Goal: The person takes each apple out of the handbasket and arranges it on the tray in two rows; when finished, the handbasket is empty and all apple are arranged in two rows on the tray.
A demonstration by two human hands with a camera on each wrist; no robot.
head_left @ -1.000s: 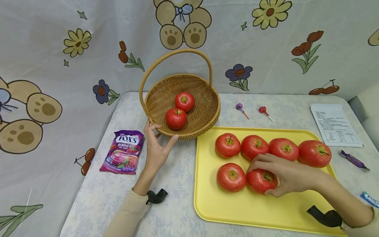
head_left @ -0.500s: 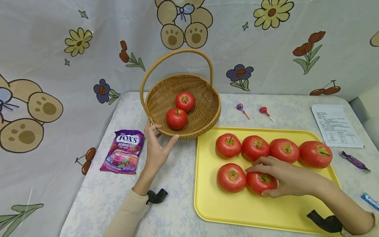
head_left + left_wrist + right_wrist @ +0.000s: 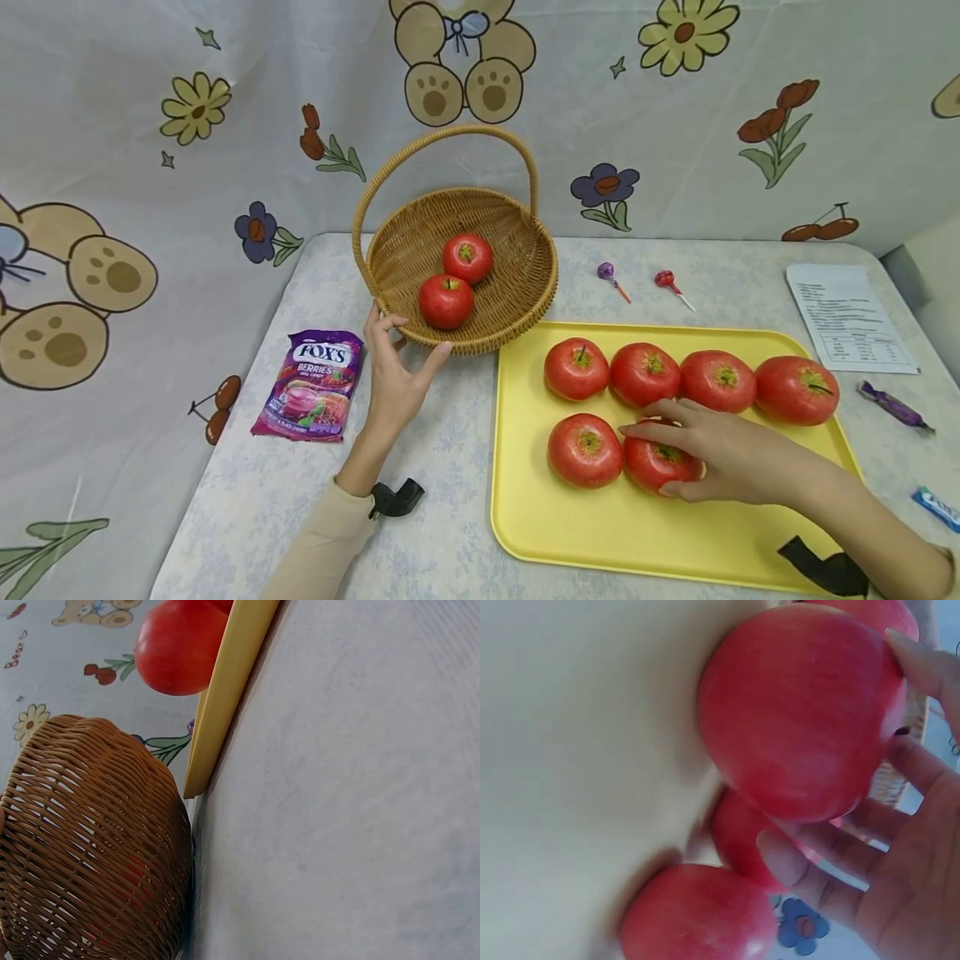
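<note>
My left hand (image 3: 396,390) grips the near left rim of a round wicker basket (image 3: 513,262) with an arched handle. Two red apples (image 3: 446,302) lie inside it, and the basket leans toward me. On the yellow tray (image 3: 577,533), my right hand (image 3: 738,454) holds the near right apple (image 3: 651,468), fingers over its far side and thumb on its near side. The right wrist view shows thumb and fingertips against this apple (image 3: 802,712), which sits on the tray. Another apple (image 3: 586,450) lies just left of it, and a row of several stands behind.
A purple candy bag (image 3: 313,385) lies left of my left hand. Two lollipops (image 3: 606,271) are behind the tray. To the right are a printed paper (image 3: 851,317), a purple wrapped candy (image 3: 895,406) and a blue wrapped one (image 3: 937,508). A patterned cloth hangs behind the table.
My right hand has shifted slightly to the left over the same apple, its fingers settling a little differently. My left hand and the basket have stayed in place.
</note>
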